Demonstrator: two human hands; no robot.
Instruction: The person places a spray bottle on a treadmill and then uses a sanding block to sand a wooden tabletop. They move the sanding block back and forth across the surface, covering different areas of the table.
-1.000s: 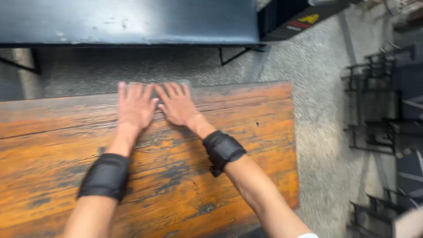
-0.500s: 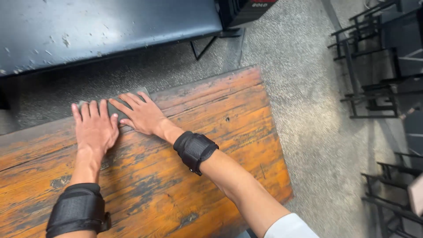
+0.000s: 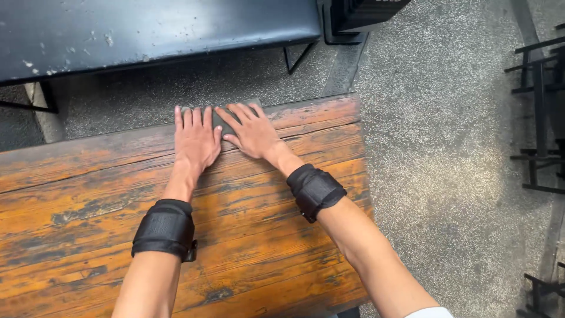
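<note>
A worn orange wooden counter (image 3: 176, 224) fills the near left, with a dark bench (image 3: 147, 29) beyond it and speckled floor (image 3: 441, 147) to the right. At the counter's far edge lies a flat grey pad (image 3: 220, 121), long axis left to right. Left hand (image 3: 197, 141) and right hand (image 3: 253, 132) both lie flat on it with fingers spread, gripping nothing, equally near it.

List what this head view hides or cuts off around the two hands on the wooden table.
- Grey sheet: mostly covered by the left hand and right hand; its material and full outline cannot be told.
- Wooden table: cut off by the left and bottom edges.
- Black bench: cut off by the top and left edges.
- Black metal frames: cut off by the right edge; what they are is unclear.
</note>
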